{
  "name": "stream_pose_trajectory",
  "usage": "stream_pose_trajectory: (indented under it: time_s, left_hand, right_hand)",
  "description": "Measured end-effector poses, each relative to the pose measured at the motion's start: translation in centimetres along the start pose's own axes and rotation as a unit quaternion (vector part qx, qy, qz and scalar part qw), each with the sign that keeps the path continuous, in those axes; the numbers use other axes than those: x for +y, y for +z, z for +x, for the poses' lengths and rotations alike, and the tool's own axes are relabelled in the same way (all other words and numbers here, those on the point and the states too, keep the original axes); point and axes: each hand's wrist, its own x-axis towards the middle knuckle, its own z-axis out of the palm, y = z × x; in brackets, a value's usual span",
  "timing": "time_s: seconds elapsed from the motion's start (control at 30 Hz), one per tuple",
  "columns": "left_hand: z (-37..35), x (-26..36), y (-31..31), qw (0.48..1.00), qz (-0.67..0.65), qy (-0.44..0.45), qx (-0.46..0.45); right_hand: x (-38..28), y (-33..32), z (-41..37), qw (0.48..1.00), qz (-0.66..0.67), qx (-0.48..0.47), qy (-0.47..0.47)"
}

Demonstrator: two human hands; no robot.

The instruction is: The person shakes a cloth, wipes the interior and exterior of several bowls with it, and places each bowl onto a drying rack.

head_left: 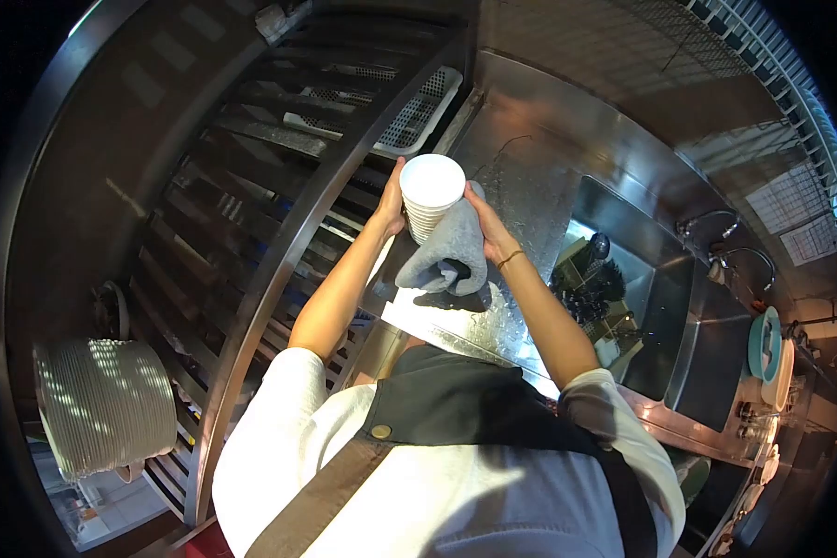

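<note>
OBJECT: stack of white bowls (431,182), nested, upper centre of frame | left hand (392,202): fingers curled against left side | right hand (488,223): fingers gripping grey cloth (455,244) at right side | RATIONALE: opposed contact presumably steadies column

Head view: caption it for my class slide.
Left hand and right hand hold stacked white cups and grey cloth.

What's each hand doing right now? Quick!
Left hand: holding one side of the white stack.
Right hand: holding the grey cloth against the stack's other side.
</note>
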Motion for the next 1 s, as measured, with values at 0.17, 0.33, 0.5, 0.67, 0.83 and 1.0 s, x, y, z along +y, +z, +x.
stream_pose_trajectory:
  time_s: [0.17, 0.33, 0.5, 0.67, 0.83, 1.0]
  left_hand:
    - [-0.3, 0.1, -0.1, 0.999, -0.016, -0.022, -0.016]
    - [2.0, -2.6, -3.9, 0.999, 0.008, 0.040, 0.004]
    - [-6.7, -9.1, -6.2, 0.989, -0.005, 0.136, 0.061]
    - [-12.2, -5.3, 4.6, 0.975, -0.002, -0.041, -0.219]
    - [-11.8, -2.8, 11.6, 0.950, 0.051, 0.131, -0.279]
    - [-12.2, -3.9, 15.9, 0.900, 0.142, 0.329, -0.249]
  right_hand:
    - [0.2, -0.9, -0.5, 1.000, -0.001, 0.015, 0.007]
    - [0.0, -5.5, -6.8, 0.999, 0.039, 0.021, -0.024]
    - [-0.5, -5.0, -15.6, 0.974, 0.112, -0.044, -0.191]
    - [-0.9, 1.8, -17.7, 0.950, 0.167, -0.148, -0.219]
    - [-3.0, 3.6, -21.4, 0.943, -0.059, -0.042, -0.325]
    - [-1.1, 0.5, -26.2, 0.926, 0.000, 0.111, -0.362]
